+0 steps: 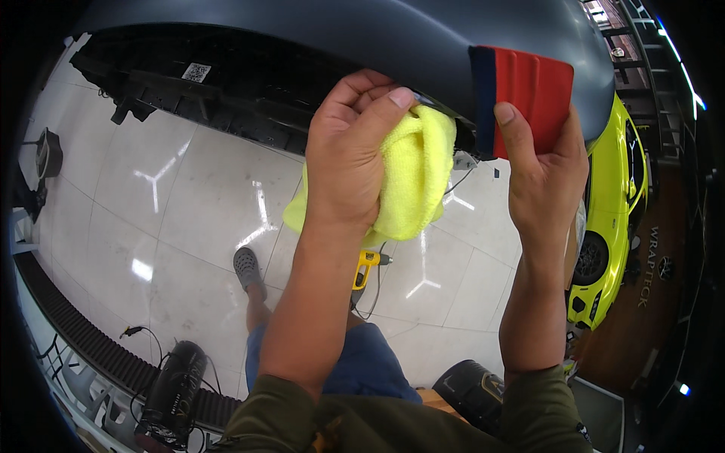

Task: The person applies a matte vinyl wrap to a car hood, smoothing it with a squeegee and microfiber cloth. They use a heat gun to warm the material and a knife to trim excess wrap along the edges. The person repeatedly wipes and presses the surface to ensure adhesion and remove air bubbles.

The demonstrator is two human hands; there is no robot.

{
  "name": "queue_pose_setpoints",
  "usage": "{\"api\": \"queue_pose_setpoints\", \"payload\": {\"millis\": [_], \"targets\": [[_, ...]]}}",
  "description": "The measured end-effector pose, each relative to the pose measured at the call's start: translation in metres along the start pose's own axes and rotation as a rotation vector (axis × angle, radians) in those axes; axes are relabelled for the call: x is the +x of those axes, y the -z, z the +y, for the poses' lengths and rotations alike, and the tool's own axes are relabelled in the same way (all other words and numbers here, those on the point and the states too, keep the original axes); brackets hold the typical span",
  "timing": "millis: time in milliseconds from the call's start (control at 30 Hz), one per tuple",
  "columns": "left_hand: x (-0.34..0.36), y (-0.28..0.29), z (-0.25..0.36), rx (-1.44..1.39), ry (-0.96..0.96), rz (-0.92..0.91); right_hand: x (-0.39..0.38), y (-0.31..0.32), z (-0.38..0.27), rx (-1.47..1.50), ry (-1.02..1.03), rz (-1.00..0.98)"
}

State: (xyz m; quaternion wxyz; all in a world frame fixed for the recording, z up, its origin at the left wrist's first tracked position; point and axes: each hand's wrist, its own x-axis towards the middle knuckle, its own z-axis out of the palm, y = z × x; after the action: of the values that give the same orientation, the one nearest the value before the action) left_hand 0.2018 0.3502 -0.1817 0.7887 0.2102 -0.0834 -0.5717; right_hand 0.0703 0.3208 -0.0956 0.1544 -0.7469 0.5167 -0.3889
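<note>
- Our right hand (pixel 547 181) grips a red squeegee (pixel 532 83), thumb on its near face, fingers behind; the tool stands near the right end of the dark panel (pixel 362 30), overlapping it in view; its navy strip (pixel 484 106) faces left; whether strip and panel touch, we cannot tell.
- Our left hand (pixel 343 155) works at the panel's lower rim, thumb and fingers bunched; a yellow cloth (pixel 415 177) shows beside the palm and behind the wrist; whether those fingers pinch the cloth, the rim or something hidden, we cannot tell.
- The step in hand looks, in our judgement, like edge work with the squeegee; we would do it best with the strip laid flat, the pressure light and even, the strokes short and overlapping; we would steady the rim with our left fingers and hold the cloth clear of the stroke.
- Our count: two hands; one squeegee; one cloth; one panel, with one square label (pixel 196 72) on its dark underside; one yellow heat gun (pixel 366 264) below the cloth; one grey shoe (pixel 246 266); two black cylinders (pixel 177 392), one lower left, one lower right; one bright green car (pixel 613 226) at right.
</note>
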Motion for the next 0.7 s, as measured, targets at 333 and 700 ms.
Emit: {"api": "queue_pose_setpoints", "payload": {"millis": [333, 700], "targets": [[-0.003, -0.003, 0.000, -0.076, -0.013, 0.061, 0.005, -0.019, -0.014, -0.094, 0.133, -0.016], [0.006, 0.008, 0.005, -0.077, -0.103, -0.130, 0.003, -0.019, -0.022, -0.174, 0.053, -0.068]]}}
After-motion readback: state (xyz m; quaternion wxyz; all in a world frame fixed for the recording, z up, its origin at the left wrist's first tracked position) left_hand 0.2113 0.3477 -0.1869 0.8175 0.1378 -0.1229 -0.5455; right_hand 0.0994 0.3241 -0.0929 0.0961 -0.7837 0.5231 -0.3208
